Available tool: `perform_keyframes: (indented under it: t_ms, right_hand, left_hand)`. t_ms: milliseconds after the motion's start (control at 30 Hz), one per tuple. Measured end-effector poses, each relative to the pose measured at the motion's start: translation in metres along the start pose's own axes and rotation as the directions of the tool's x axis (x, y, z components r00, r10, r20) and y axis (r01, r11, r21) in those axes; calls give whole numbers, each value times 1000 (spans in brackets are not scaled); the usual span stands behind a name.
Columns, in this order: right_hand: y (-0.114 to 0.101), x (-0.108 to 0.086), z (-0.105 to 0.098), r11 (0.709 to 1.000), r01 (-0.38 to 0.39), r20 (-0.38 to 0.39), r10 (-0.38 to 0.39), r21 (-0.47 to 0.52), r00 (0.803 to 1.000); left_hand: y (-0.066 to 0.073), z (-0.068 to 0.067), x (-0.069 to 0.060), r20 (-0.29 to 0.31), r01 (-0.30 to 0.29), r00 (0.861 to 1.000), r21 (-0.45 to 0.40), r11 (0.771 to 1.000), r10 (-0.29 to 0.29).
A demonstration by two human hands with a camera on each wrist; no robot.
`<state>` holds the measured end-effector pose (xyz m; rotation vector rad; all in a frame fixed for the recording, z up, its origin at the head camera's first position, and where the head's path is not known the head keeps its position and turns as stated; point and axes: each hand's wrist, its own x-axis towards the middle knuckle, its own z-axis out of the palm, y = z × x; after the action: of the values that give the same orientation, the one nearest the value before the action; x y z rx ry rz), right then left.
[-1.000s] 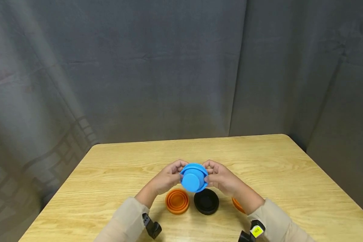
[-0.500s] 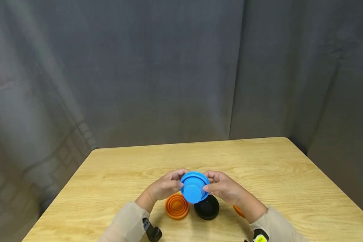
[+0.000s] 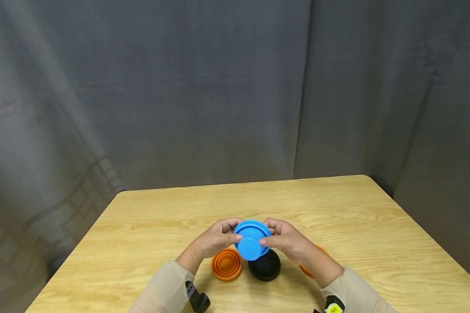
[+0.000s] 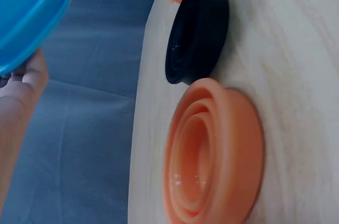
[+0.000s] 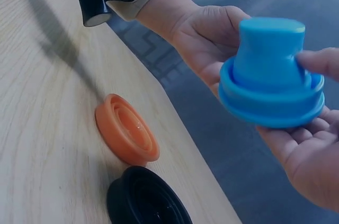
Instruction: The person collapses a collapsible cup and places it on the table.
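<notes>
A blue collapsible silicone cup (image 3: 252, 230) is held up above the table, its flat base turned toward me. In the right wrist view the cup (image 5: 271, 75) has its narrow end standing out from a folded rim. My left hand (image 3: 214, 240) grips the rim from the left, thumb on the near side. From the right, my right hand (image 3: 289, 241) holds the other side, its thumb pressing on the wall beside the base. Below lie an orange collapsed cup (image 3: 226, 264) and a black collapsed cup (image 3: 264, 266), side by side.
A second orange cup (image 3: 306, 271) lies partly hidden under my right forearm; it also shows at the top of the left wrist view. The wooden table (image 3: 160, 217) reaches back to a grey curtain (image 3: 203, 108).
Both thumbs have moved inward along the blue cup, closer to its base. The hands and cup sit slightly lower in the head view, which has itself shifted. The cups on the table stay put.
</notes>
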<state>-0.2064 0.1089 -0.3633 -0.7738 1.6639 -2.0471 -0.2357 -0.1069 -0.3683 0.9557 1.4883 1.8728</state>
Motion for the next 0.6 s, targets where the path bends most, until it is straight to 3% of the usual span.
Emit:
perform_keyframes:
  t_ms: [267,600]
  right_hand:
    - [1,5,7,994,-19,-56,13,-107,998]
    - [1,8,9,981,-42,-125,18,-187,992]
  left_hand:
    - [-4,1,-1,-53,-22,998,61,998,25]
    - [-3,6,3,-176,46,984,175,984,-14]
